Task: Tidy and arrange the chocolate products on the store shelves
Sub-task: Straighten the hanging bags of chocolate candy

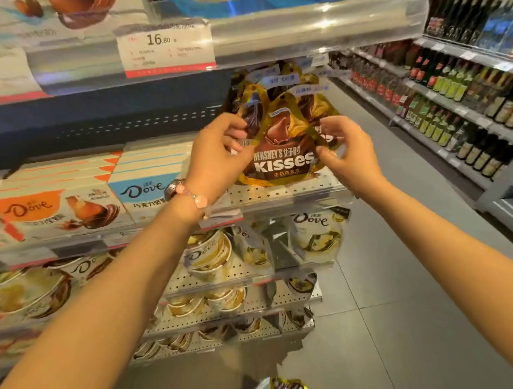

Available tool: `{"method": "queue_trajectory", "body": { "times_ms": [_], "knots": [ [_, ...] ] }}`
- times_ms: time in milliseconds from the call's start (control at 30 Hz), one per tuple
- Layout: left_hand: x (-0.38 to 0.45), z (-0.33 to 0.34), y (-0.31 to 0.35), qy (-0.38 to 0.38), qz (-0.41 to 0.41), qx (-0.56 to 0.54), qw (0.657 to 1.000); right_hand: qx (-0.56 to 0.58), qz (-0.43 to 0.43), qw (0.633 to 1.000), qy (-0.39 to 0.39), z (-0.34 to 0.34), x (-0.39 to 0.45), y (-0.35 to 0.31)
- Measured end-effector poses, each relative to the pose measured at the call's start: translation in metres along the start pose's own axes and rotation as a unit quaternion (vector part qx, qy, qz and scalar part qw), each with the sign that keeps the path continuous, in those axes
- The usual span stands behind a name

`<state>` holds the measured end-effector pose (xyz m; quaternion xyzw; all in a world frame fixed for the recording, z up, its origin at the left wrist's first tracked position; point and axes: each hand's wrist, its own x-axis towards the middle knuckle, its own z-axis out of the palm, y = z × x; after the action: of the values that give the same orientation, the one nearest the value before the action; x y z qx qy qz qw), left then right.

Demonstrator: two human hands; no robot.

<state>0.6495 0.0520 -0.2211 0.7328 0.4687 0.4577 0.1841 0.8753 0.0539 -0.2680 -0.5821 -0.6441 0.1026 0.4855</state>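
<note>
Left hand (217, 154) and right hand (346, 151) pinch the front chocolate bag (282, 151) by its edges, probably squaring it upright on the shelf (279, 193).

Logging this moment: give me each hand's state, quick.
Left hand: pinches the left edge of the front Kisses bag.
Right hand: fingers curled, gripping the same bag's right edge.
</note>
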Motion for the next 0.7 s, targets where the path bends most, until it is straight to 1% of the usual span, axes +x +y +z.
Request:
{"method": "queue_trajectory", "body": {
  "times_ms": [67,133,233,300,367,433,500,600,700],
  "knots": [
    [-0.028,-0.01,-0.003,-0.022,-0.01,-0.029,0.999,0.003,-0.029,0.999,0.015,0.002,-0.033,0.0],
    [-0.057,-0.015,-0.017,-0.051,-0.038,-0.059,0.996,0.021,-0.034,0.999,0.0,0.008,-0.071,0.004],
    [-0.107,-0.012,-0.06,-0.106,-0.107,-0.057,0.987,0.048,0.0,0.998,-0.035,0.024,-0.13,0.022],
    [-0.144,-0.005,-0.095,-0.138,-0.155,-0.046,0.977,0.049,0.03,0.995,-0.079,0.039,-0.17,0.042],
    [-0.183,0.004,-0.13,-0.178,-0.2,-0.071,0.961,0.038,0.067,0.988,-0.135,0.056,-0.207,0.065],
    [-0.222,0.018,-0.169,-0.21,-0.246,-0.031,0.946,0.023,0.109,0.976,-0.188,0.076,-0.24,0.093],
    [-0.261,0.04,-0.214,-0.219,-0.279,0.001,0.935,0.011,0.159,0.958,-0.237,0.1,-0.274,0.125],
    [-0.319,0.086,-0.279,-0.246,-0.368,0.0,0.897,-0.028,0.216,0.931,-0.292,0.141,-0.324,0.183],
    [-0.38,0.14,-0.34,-0.245,-0.453,-0.01,0.857,-0.06,0.263,0.9,-0.343,0.187,-0.378,0.249]
  ]
}}
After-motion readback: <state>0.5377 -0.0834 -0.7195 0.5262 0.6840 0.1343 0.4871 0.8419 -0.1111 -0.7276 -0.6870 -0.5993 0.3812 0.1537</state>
